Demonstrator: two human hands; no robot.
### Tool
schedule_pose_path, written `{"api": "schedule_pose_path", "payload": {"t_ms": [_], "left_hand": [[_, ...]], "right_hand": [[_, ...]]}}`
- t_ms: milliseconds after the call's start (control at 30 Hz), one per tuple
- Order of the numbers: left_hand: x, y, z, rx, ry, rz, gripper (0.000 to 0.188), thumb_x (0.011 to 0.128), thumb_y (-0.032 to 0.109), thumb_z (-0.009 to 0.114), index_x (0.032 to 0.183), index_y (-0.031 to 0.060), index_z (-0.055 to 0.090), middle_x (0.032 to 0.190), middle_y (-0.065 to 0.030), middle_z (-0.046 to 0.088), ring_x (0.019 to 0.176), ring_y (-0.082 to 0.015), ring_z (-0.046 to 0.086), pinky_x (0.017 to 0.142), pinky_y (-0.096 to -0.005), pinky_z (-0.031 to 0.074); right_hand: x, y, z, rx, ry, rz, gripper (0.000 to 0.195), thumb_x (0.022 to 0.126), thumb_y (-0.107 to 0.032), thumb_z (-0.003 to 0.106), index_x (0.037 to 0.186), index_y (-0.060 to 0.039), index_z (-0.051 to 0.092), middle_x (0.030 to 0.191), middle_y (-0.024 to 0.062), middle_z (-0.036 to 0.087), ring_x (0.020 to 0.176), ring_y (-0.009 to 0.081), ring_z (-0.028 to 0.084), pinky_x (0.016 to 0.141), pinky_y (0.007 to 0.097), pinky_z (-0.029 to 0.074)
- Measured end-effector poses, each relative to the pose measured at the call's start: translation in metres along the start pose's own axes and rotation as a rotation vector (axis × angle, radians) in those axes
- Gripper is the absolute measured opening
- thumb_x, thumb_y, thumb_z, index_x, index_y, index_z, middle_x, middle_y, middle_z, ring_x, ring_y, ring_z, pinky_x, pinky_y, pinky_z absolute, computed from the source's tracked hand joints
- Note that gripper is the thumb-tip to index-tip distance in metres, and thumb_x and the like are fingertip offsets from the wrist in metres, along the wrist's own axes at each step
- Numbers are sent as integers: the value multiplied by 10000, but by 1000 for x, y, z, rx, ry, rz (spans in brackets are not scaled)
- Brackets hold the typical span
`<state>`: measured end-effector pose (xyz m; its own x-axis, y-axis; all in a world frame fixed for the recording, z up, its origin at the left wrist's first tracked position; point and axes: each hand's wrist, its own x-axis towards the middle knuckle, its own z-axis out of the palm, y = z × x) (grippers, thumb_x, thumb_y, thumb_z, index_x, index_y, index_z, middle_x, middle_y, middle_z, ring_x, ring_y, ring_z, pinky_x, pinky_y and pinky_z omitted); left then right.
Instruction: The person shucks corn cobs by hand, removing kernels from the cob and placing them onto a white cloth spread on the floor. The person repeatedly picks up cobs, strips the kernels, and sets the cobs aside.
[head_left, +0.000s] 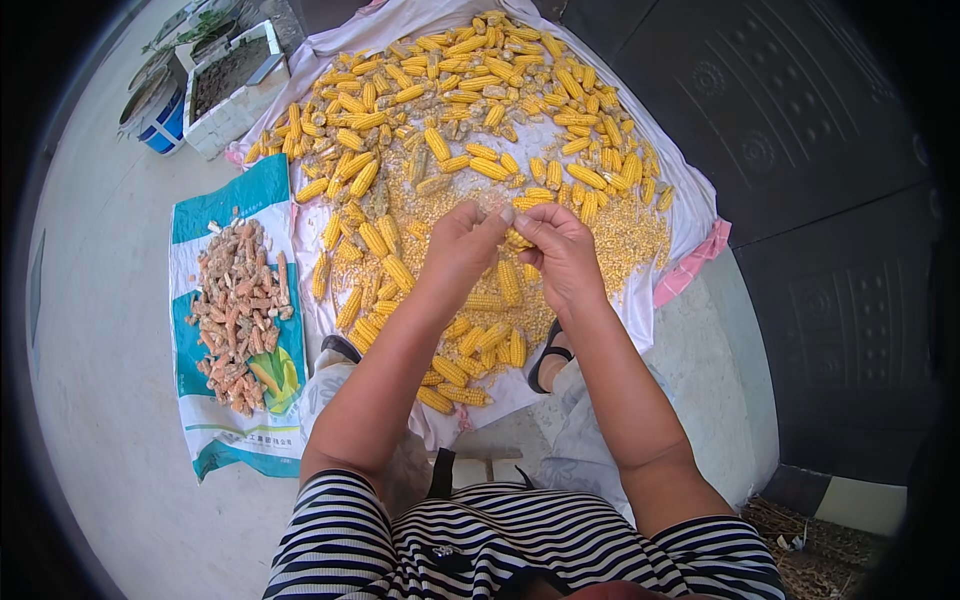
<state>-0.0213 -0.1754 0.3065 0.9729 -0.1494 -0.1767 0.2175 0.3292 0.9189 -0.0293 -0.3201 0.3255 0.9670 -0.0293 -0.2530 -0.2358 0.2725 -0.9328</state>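
Note:
Over the corn pile my left hand (466, 244) and my right hand (561, 247) meet, thumbs nearly touching. Between them is a yellow ear of corn (517, 240), mostly hidden by my fingers. A pale, blurred wisp, perhaps silk or husk, shows at my left fingertips. Below my hands, loose kernels (634, 244) and whole corn ears (491, 341) lie on a white cloth sheet (525, 139). A larger heap of corn ears (465, 71) covers the sheet's far side, some with dark, spoiled-looking patches.
On the left, bare corncobs (236, 300) are piled on a flattened teal-and-white woven sack (217, 450). Behind it stand a white foam planter box (214, 135) with soil and a blue-and-white bucket (161, 127). A dark embossed metal door (810, 225) borders the right. My shoes touch the sheet's near edge.

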Motion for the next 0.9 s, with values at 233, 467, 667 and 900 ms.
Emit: {"api": "schedule_pose_path", "payload": {"t_ms": [233,467,667,900], "left_hand": [[-3,2,-3,-9,-8,16,226,928,231,659,828,44,583,667,15,555,530,-33,448,462,-214,331],[-5,2,0,-229,-43,-14,128,944,180,631,899,63,606,697,27,550,528,-36,409,465,-187,293],[-1,0,0,-195,-21,-84,151,919,205,675,913,72,604,670,26,533,527,-46,427,469,-190,299],[-6,5,0,-104,-26,-20,159,909,186,680,940,48,608,630,32,517,528,-42,439,482,-186,307]], "right_hand": [[3,-1,-4,116,-21,122,99,896,-150,680,939,-98,608,916,9,630,798,99,600,668,244,498],[2,-5,-2,217,-11,168,112,887,-154,693,942,-114,604,905,-10,626,791,91,576,672,245,476],[4,4,-4,123,27,90,110,875,-150,710,919,-121,614,877,-26,626,743,58,543,633,219,437],[4,4,-5,190,-5,144,108,878,-123,704,913,-113,602,871,-13,619,783,86,575,679,253,485]]}}
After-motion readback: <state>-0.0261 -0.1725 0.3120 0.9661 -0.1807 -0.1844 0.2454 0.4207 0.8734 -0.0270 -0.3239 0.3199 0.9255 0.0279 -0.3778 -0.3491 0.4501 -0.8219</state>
